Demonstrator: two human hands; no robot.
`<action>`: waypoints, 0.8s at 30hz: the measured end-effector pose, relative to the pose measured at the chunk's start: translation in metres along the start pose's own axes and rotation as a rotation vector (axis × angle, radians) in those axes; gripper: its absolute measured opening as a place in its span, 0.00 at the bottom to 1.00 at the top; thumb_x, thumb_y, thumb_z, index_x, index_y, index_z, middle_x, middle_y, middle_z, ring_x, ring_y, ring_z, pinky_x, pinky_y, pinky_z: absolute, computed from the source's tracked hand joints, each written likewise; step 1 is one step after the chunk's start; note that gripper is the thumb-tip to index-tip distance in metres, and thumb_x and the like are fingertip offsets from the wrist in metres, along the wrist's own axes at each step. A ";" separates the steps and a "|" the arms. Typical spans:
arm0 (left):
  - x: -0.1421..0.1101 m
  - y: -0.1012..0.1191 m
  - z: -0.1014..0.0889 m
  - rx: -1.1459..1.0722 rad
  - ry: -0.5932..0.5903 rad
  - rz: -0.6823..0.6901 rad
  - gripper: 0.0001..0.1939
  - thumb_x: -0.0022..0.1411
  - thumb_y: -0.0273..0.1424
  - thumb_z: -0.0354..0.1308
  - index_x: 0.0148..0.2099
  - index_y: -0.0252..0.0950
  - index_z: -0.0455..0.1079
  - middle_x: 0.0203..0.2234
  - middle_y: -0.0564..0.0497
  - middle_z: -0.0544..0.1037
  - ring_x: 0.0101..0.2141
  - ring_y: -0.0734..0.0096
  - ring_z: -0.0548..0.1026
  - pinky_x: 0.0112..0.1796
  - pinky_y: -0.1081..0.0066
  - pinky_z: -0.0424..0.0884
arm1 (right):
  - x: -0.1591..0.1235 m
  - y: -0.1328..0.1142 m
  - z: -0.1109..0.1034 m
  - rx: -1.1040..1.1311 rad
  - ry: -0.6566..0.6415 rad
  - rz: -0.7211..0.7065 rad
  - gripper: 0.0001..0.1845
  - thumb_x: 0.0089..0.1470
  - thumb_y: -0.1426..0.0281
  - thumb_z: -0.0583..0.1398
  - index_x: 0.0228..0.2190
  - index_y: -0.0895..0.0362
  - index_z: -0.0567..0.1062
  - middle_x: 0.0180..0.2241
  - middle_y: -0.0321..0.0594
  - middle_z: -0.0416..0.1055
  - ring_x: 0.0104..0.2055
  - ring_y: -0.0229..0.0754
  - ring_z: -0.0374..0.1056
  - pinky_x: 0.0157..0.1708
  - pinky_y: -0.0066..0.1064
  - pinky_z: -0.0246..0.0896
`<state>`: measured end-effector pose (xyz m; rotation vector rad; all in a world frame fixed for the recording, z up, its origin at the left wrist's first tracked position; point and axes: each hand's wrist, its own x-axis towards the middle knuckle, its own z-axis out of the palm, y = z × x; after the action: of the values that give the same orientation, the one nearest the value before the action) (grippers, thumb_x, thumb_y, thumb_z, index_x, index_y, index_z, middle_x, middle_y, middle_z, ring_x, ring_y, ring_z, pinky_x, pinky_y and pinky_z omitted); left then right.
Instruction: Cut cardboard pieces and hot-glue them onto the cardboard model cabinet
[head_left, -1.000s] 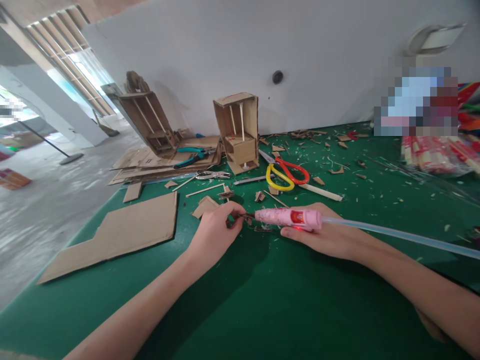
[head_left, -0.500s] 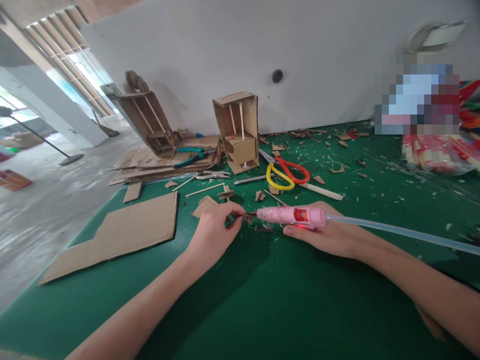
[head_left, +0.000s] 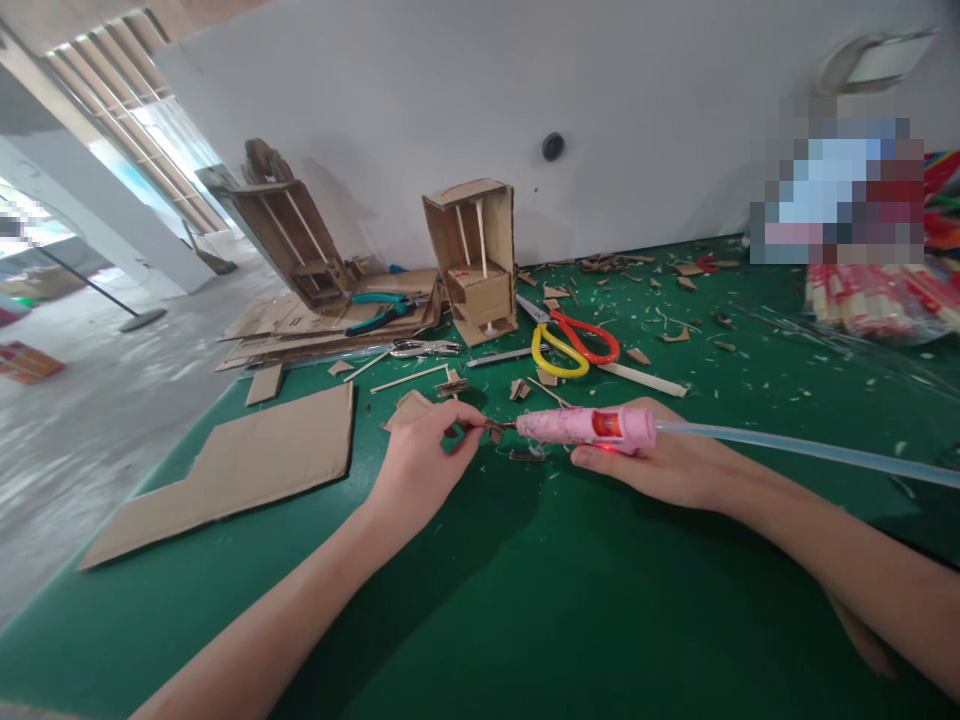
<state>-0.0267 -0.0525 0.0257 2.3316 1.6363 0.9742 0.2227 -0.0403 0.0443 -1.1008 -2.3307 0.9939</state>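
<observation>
My right hand (head_left: 660, 460) grips a pink glue gun (head_left: 589, 426) with a long clear glue stick (head_left: 795, 448) trailing out to the right. Its nozzle points left at a small brown cardboard piece (head_left: 491, 426), which my left hand (head_left: 420, 462) pinches between thumb and fingertips just above the green mat (head_left: 570, 600). The nozzle tip touches or nearly touches that piece. A red light glows under the gun by my right fingers.
Behind stand a small cardboard box model (head_left: 474, 260) and a larger cardboard frame (head_left: 289, 240). Yellow-and-red scissors (head_left: 570, 342), teal pliers (head_left: 379, 310), metal pliers (head_left: 420, 349), sticks and scraps lie around. A big flat cardboard sheet (head_left: 240, 465) lies left, near the table edge.
Both hands and the glue gun have shifted slightly to the right and up; the nozzle stays at the pinched piece.
</observation>
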 end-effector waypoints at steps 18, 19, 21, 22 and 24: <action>-0.001 -0.002 0.004 -0.021 -0.024 -0.010 0.06 0.57 0.24 0.57 0.35 0.39 0.74 0.28 0.54 0.80 0.29 0.73 0.75 0.33 0.73 0.73 | 0.001 0.004 0.006 -0.045 0.032 0.036 0.18 0.57 0.59 0.57 0.47 0.49 0.77 0.29 0.35 0.77 0.31 0.42 0.71 0.31 0.31 0.67; -0.002 -0.002 0.004 -0.024 -0.034 -0.011 0.07 0.57 0.24 0.57 0.35 0.39 0.74 0.29 0.54 0.80 0.29 0.73 0.75 0.32 0.73 0.73 | 0.001 0.005 0.007 -0.048 0.039 0.042 0.17 0.57 0.59 0.57 0.45 0.48 0.78 0.28 0.35 0.77 0.31 0.43 0.71 0.31 0.32 0.67; -0.002 -0.003 0.004 -0.027 -0.052 -0.014 0.07 0.56 0.23 0.57 0.35 0.39 0.74 0.29 0.54 0.80 0.28 0.73 0.75 0.32 0.73 0.73 | 0.001 0.005 0.007 -0.048 0.043 0.031 0.16 0.57 0.59 0.57 0.42 0.48 0.80 0.29 0.36 0.77 0.33 0.44 0.72 0.34 0.33 0.67; -0.002 -0.003 0.004 -0.027 -0.059 -0.016 0.07 0.56 0.23 0.57 0.35 0.39 0.74 0.29 0.54 0.80 0.29 0.73 0.75 0.32 0.73 0.73 | 0.001 0.005 0.008 -0.046 0.038 0.017 0.15 0.57 0.59 0.57 0.41 0.48 0.80 0.30 0.36 0.77 0.34 0.44 0.72 0.36 0.33 0.67; -0.002 -0.003 0.004 -0.028 -0.067 -0.018 0.08 0.56 0.23 0.57 0.35 0.39 0.74 0.29 0.54 0.80 0.29 0.72 0.76 0.32 0.73 0.73 | 0.001 0.004 0.008 -0.041 0.032 -0.001 0.16 0.57 0.59 0.56 0.41 0.48 0.80 0.30 0.36 0.77 0.35 0.44 0.73 0.37 0.33 0.68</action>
<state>-0.0276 -0.0522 0.0199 2.3018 1.6053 0.8998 0.2197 -0.0413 0.0356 -1.1223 -2.3360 0.9255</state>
